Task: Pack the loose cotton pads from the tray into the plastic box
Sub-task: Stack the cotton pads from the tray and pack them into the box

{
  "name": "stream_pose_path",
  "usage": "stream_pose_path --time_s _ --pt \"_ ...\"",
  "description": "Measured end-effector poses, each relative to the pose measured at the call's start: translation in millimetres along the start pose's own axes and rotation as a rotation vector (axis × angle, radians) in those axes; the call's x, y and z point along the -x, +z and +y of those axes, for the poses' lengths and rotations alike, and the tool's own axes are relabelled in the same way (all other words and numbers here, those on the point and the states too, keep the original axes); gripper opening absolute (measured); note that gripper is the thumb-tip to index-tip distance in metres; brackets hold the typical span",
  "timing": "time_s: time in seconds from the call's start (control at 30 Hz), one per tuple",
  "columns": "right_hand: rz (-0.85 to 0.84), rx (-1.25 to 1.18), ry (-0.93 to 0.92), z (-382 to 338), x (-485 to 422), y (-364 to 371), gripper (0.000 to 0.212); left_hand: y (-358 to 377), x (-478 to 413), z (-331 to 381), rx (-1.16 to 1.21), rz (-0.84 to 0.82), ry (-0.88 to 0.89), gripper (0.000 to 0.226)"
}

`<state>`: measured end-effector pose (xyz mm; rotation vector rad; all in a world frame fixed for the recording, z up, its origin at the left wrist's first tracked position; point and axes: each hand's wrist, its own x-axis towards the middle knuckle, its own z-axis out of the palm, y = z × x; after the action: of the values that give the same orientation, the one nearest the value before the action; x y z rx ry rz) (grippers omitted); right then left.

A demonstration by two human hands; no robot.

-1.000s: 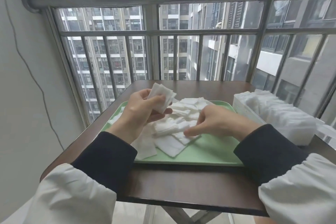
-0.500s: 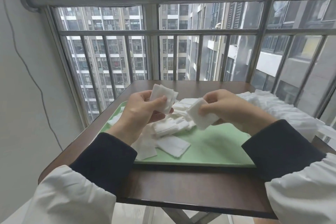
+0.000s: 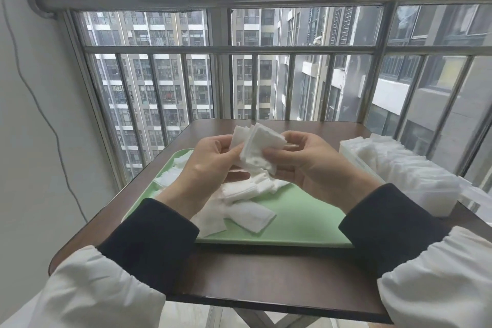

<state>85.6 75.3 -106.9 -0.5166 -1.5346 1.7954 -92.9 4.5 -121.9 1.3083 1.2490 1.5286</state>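
At six o'clock, nearest the camera, two forearms in white sleeves with dark cuffs reach over the near edge of a dark brown table; just beyond that edge lies a pale green tray, its right half bare; on its left and middle part a heap of loose cotton pads lies scattered, some overlapping, a few more showing at about ten o'clock by the tray's far left corner; above the heap, both hands are raised clear of the tray and meet at the centre; the left hand has its fingers curled and thumb pressed on a small held stack of pads, and the right hand pinches the same stack from the other side, thumb on the front face, fingers behind; the stack stands roughly upright, fanned a little at its top; at three o'clock, on the table just beside the tray's right edge, sits the clear plastic box, already filled with rows of white pads standing on edge; farther off, from nine to three o'clock, a barred window shows tall apartment blocks.
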Motion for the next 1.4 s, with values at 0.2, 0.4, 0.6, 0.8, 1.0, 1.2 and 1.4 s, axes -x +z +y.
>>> stream_pose_path --time_s 0.2,0.4,0.6,0.8,1.0,1.2,1.4 --pt "0.092 0.173 -0.003 1 1 3 0.037 5 3 4 0.001 -0.098 0.009 0.027" --pt "0.148 0.24 -0.02 -3 3 4 0.037 6 4 4 -0.082 -0.05 0.043 0.029" --pt "0.155 0.283 -0.019 -3 2 3 0.025 6 5 3 -0.099 -0.079 0.09 0.027" --pt "0.215 0.358 -0.009 0 1 1 0.025 7 4 3 -0.033 -0.124 0.079 0.025" --pt "0.235 0.383 -0.05 2 -1 0 0.032 6 3 4 0.042 -0.122 0.028 0.036" --pt "0.294 0.578 -0.125 5 -2 -1 0.039 3 4 2 -0.051 -0.061 0.115 0.013" --pt "0.056 1.125 -0.05 9 -1 3 0.024 -6 -1 3 -0.023 0.312 0.033 0.021"
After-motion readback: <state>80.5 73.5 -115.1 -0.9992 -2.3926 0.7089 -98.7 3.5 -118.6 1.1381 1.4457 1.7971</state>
